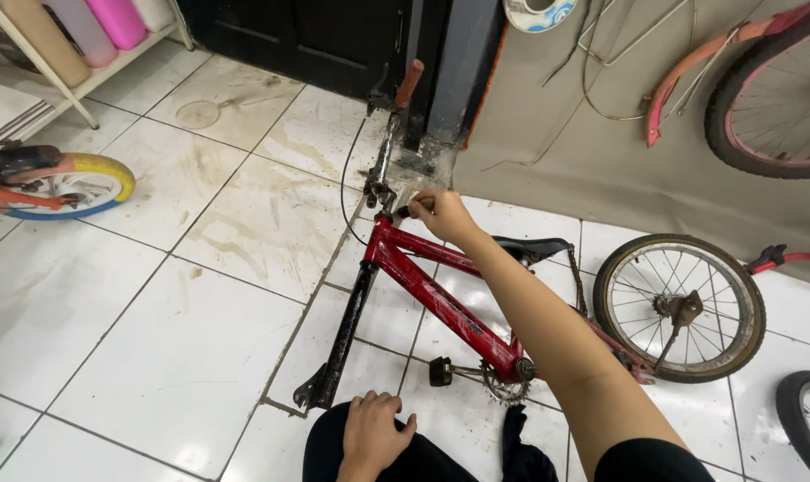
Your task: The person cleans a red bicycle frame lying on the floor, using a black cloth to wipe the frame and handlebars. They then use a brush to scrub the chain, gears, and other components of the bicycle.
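The red bike lies on its side on the tiled floor, front wheel already off the fork, rear wheel still on. My right hand is closed around a tool at the headset, so that part looks unfinished. My left hand rests loosely curled on my knee, holding nothing.

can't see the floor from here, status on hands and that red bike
Right hand gripping a tool at the head of the red bike frame. Left hand resting on knee. Front wheel off, loose wheel beside frame.
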